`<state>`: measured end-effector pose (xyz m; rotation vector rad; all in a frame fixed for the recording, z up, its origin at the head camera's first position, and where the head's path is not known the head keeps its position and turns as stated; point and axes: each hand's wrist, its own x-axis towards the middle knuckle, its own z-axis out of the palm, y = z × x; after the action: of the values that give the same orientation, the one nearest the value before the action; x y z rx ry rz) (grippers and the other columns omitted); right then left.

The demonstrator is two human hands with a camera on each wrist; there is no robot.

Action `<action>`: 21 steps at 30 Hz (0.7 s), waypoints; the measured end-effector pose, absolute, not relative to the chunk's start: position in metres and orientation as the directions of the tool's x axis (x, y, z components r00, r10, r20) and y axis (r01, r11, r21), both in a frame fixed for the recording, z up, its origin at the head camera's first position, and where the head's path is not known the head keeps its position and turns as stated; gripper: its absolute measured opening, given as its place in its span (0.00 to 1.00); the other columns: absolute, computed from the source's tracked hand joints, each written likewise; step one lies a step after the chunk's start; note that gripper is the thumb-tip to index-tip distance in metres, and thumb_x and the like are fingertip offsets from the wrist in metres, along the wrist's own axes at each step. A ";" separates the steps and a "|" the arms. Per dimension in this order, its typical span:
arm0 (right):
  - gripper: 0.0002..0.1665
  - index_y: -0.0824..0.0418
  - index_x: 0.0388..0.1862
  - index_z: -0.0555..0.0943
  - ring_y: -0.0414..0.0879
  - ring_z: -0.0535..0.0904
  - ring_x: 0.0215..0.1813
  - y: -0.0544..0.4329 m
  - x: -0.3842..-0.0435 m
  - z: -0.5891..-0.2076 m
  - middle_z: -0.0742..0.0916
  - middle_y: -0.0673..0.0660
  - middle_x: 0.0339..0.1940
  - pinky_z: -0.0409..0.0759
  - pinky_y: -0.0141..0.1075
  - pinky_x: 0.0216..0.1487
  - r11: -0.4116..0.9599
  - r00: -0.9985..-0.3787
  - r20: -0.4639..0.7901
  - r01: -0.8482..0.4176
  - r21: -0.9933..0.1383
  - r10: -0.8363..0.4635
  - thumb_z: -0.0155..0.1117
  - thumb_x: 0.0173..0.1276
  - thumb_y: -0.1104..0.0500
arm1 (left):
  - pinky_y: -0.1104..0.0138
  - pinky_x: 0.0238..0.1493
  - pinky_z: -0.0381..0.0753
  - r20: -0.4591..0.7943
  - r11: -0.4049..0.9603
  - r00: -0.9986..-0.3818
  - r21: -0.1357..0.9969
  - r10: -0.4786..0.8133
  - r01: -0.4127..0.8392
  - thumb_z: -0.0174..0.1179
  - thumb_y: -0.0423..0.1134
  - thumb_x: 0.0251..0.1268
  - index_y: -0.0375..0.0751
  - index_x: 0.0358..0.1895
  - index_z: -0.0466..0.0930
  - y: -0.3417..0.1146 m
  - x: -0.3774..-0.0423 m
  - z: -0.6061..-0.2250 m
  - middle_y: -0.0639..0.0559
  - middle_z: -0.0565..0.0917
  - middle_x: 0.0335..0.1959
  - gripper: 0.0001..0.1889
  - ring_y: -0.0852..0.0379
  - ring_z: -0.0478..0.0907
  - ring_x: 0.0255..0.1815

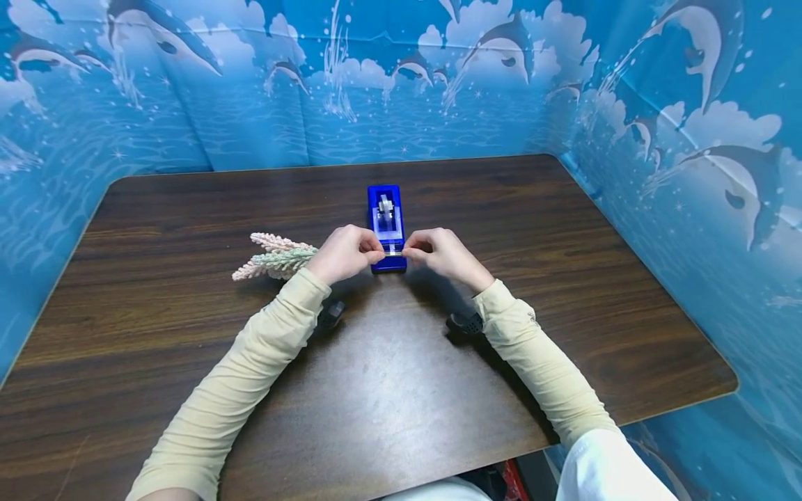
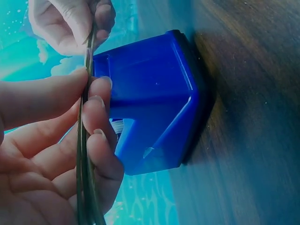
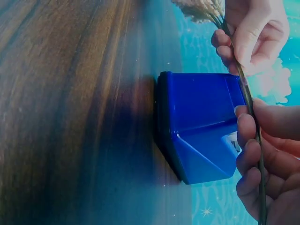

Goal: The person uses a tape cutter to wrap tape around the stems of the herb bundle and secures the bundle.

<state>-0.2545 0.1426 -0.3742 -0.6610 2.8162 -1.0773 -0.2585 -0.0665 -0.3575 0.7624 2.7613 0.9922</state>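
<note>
A bunch of artificial flowers [image 1: 280,259] with pale pink and green heads lies sideways across the front of a blue tape dispenser [image 2: 145,79]. My left hand [image 1: 347,254] pinches its thin green stems [image 3: 255,126] nearer the flower heads. Farther along the same stems, my right hand [image 1: 441,254] pinches them between thumb and fingers. Between the two hands, a shiny clear strip of tape [image 2: 88,54] sits against the stems. Both sets of fingertips are close above the dispenser's front end. A tape roll [image 1: 385,207] shows inside the dispenser.
The dispenser stands on a dark wood-grain table [image 1: 188,278] near its back half. Behind and to the right hangs a blue curtain [image 1: 351,104] printed with dolphins. Black devices [image 1: 464,323] sit under both wrists, close over the tabletop.
</note>
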 end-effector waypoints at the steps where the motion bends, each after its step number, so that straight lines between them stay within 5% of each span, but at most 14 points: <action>1: 0.08 0.64 0.35 0.83 0.45 0.79 0.30 0.142 -0.254 -0.374 0.86 0.62 0.29 0.73 0.31 0.33 0.666 -0.909 0.105 -0.370 -0.647 -0.404 0.62 0.70 0.59 | 0.64 0.39 0.76 0.067 0.663 -0.871 0.620 0.487 0.418 0.62 0.35 0.63 0.35 0.33 0.84 -0.066 -0.258 -0.358 0.44 0.87 0.30 0.06 0.53 0.81 0.32; 9: 0.07 0.62 0.35 0.82 0.43 0.77 0.31 0.141 -0.254 -0.376 0.86 0.55 0.29 0.73 0.31 0.35 0.686 -0.904 0.104 -0.386 -0.616 -0.414 0.62 0.70 0.58 | 0.61 0.41 0.77 0.088 0.693 -0.888 0.592 0.452 0.411 0.63 0.34 0.61 0.37 0.31 0.82 -0.064 -0.257 -0.359 0.44 0.87 0.31 0.04 0.52 0.81 0.33; 15: 0.18 0.65 0.32 0.83 0.41 0.73 0.25 0.142 -0.255 -0.378 0.82 0.54 0.22 0.69 0.31 0.30 0.713 -0.882 0.034 -0.403 -0.574 -0.471 0.54 0.75 0.54 | 0.62 0.38 0.74 0.096 0.715 -0.901 0.576 0.423 0.397 0.64 0.33 0.59 0.38 0.29 0.80 -0.065 -0.255 -0.357 0.46 0.86 0.29 0.04 0.52 0.79 0.31; 21: 0.16 0.64 0.30 0.83 0.41 0.70 0.26 0.144 -0.254 -0.376 0.81 0.54 0.23 0.68 0.31 0.31 0.724 -0.872 0.105 -0.460 -0.515 -0.479 0.57 0.74 0.55 | 0.63 0.38 0.75 0.048 0.692 -0.883 0.602 0.467 0.399 0.63 0.35 0.61 0.37 0.31 0.80 -0.070 -0.257 -0.356 0.45 0.86 0.29 0.05 0.54 0.80 0.30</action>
<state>-0.2542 0.1437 -0.3756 -0.7851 2.8841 -0.8471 -0.2575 -0.0700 -0.3560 0.7161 2.7890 0.9526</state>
